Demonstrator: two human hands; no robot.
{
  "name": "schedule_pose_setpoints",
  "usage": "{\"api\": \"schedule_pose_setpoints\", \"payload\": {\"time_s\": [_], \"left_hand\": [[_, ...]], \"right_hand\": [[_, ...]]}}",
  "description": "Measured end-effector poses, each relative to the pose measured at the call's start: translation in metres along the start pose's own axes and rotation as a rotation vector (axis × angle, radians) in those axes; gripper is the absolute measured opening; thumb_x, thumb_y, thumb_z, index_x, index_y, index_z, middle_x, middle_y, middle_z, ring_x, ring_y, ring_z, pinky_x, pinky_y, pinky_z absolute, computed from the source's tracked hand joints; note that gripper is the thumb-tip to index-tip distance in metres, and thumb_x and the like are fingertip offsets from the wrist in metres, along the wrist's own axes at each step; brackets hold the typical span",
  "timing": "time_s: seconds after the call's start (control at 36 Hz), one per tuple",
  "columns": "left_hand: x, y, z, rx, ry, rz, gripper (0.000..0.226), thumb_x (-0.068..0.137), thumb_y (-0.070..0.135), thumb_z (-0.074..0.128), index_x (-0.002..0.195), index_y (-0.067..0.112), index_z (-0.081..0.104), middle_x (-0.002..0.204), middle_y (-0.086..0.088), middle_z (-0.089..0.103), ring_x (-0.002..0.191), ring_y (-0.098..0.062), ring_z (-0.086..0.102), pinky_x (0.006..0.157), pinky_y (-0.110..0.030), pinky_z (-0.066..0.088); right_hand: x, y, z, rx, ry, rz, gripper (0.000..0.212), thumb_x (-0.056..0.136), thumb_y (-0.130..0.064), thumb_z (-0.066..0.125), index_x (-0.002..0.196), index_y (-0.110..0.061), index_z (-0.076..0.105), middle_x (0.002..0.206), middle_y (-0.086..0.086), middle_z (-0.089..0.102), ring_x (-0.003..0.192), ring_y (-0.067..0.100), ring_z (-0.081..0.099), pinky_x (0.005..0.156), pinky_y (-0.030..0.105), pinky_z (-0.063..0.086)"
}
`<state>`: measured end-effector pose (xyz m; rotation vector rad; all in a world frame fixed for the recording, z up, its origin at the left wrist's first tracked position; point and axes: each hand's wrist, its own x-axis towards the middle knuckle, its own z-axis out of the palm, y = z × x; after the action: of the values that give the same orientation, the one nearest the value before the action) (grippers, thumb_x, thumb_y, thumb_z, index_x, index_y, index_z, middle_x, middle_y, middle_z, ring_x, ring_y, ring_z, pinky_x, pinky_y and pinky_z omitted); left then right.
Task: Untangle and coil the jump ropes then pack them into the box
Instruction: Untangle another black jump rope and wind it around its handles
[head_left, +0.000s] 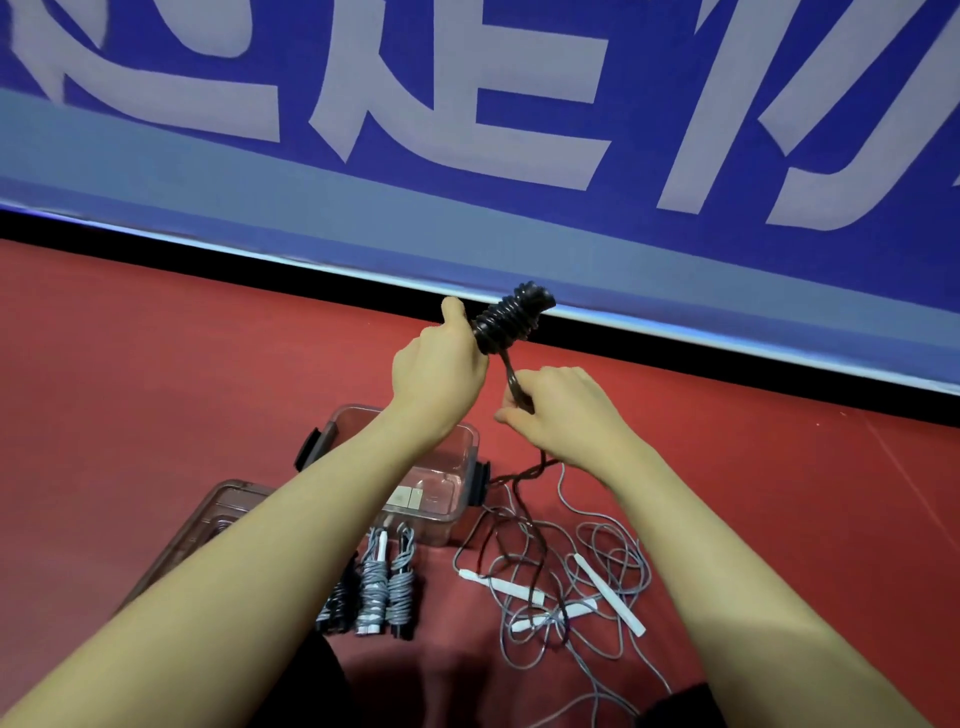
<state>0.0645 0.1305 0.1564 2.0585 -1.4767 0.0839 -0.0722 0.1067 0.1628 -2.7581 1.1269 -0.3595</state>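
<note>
Both arms are stretched out over the red floor (156, 389), held up in front of a blue banner (519, 197) with large pale characters. The left hand (439, 371) grips a dark jump rope (506, 322) whose cord is wound in tight turns round its handles, the bundle tilted up to the right. The right hand (563, 410) pinches the loose end of that cord between its fingers (511, 415); from there the cord runs down to the floor.

On the floor near the person lie three coiled ropes (374, 592) side by side: one dark, two grey. Just beyond them sits one clear plastic box (452, 499) with dark latches, and its lid (208, 519) lies to the left, partly hidden by the left forearm. To the right is a loose tangle of grey cord (613, 566) with white handles (608, 592); I count about four, though the tangle makes that uncertain.
</note>
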Motion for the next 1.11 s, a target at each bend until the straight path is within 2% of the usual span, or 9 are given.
{"api": "schedule_pose_setpoints", "payload": {"time_s": [0.25, 0.39, 0.44, 0.58, 0.67, 0.78, 0.89, 1.03, 1.11], "left_hand": [[-0.002, -0.01, 0.008, 0.25, -0.099, 0.002, 0.022, 0.092, 0.01, 0.044, 0.113, 0.007, 0.038, 0.08, -0.01, 0.056, 0.063, -0.03, 0.044, 0.045, -0.029, 0.019], [-0.003, -0.013, 0.01, 0.402, -0.176, 0.067, 0.027, 0.092, 0.008, 0.044, 0.119, 0.013, 0.041, 0.087, -0.009, 0.061, 0.067, -0.03, 0.047, 0.05, -0.029, 0.025], [-0.003, -0.013, 0.012, 0.434, -0.213, 0.108, 0.026, 0.093, 0.009, 0.044, 0.118, 0.015, 0.044, 0.093, -0.009, 0.063, 0.073, -0.032, 0.055, 0.056, -0.03, 0.03], [-0.003, -0.011, 0.012, 0.55, -0.265, 0.241, 0.024, 0.093, 0.009, 0.046, 0.114, 0.019, 0.052, 0.097, -0.007, 0.064, 0.087, -0.032, 0.062, 0.059, -0.03, 0.03], [-0.005, -0.01, 0.014, 0.588, -0.282, 0.342, 0.022, 0.094, 0.011, 0.046, 0.11, 0.021, 0.057, 0.098, -0.004, 0.066, 0.089, -0.03, 0.062, 0.053, -0.027, 0.025], [-0.002, -0.014, 0.02, 0.59, -0.28, 0.444, 0.021, 0.091, 0.01, 0.046, 0.104, 0.017, 0.061, 0.104, -0.003, 0.064, 0.097, -0.027, 0.059, 0.068, -0.028, 0.029], [-0.003, -0.013, 0.019, 0.516, -0.317, 0.518, 0.02, 0.092, 0.017, 0.046, 0.102, 0.014, 0.064, 0.102, -0.004, 0.059, 0.098, -0.026, 0.055, 0.071, -0.028, 0.026], [-0.005, -0.015, 0.018, 0.246, -0.138, 0.843, 0.018, 0.067, 0.019, 0.048, 0.053, 0.016, 0.058, 0.054, 0.001, 0.051, 0.052, -0.021, 0.056, 0.05, -0.021, 0.03], [-0.008, -0.012, 0.015, 0.186, -0.063, 0.966, 0.022, 0.069, 0.022, 0.042, 0.054, 0.016, 0.057, 0.054, 0.003, 0.049, 0.051, -0.018, 0.051, 0.047, -0.02, 0.031]], "right_hand": [[-0.005, -0.011, -0.013, -0.191, 0.019, -0.115, 0.017, 0.091, -0.023, 0.052, 0.076, -0.018, 0.049, 0.08, 0.005, 0.059, 0.09, 0.03, 0.055, 0.073, 0.029, 0.027], [-0.004, 0.004, -0.01, -0.399, 0.31, -0.222, 0.02, 0.053, -0.004, 0.076, 0.067, -0.017, 0.072, 0.067, -0.002, 0.058, 0.068, 0.027, 0.056, 0.095, 0.054, 0.042], [-0.003, 0.006, -0.008, -0.432, 0.403, -0.211, 0.02, 0.055, -0.002, 0.073, 0.067, -0.017, 0.071, 0.075, 0.001, 0.056, 0.069, 0.027, 0.053, 0.091, 0.046, 0.045], [-0.004, 0.003, -0.005, -0.134, 0.471, -0.05, 0.033, 0.062, 0.009, 0.065, 0.089, -0.009, 0.07, 0.089, 0.012, 0.059, 0.07, 0.032, 0.058, 0.051, 0.031, 0.047], [-0.004, 0.0, -0.005, 0.134, 0.431, 0.088, 0.048, 0.075, 0.012, 0.05, 0.113, -0.013, 0.067, 0.103, 0.013, 0.058, 0.085, 0.035, 0.061, 0.067, 0.045, 0.053], [0.002, -0.002, -0.007, 0.376, 0.431, 0.204, 0.039, 0.087, 0.002, 0.049, 0.12, -0.015, 0.064, 0.108, 0.007, 0.064, 0.099, 0.024, 0.059, 0.087, 0.04, 0.048], [0.003, 0.005, -0.008, 0.217, 0.294, 0.318, 0.027, 0.095, -0.018, 0.046, 0.112, -0.028, 0.065, 0.107, -0.001, 0.066, 0.103, 0.024, 0.057, 0.079, 0.032, 0.043], [0.002, 0.02, -0.01, 0.16, 0.2, 0.354, 0.023, 0.098, -0.037, 0.045, 0.105, -0.03, 0.066, 0.101, -0.003, 0.068, 0.105, 0.025, 0.056, 0.077, 0.032, 0.037], [0.002, 0.028, -0.01, 0.117, 0.146, 0.352, 0.032, 0.097, -0.045, 0.043, 0.092, -0.02, 0.064, 0.089, 0.001, 0.066, 0.098, 0.029, 0.058, 0.076, 0.034, 0.039]]}}
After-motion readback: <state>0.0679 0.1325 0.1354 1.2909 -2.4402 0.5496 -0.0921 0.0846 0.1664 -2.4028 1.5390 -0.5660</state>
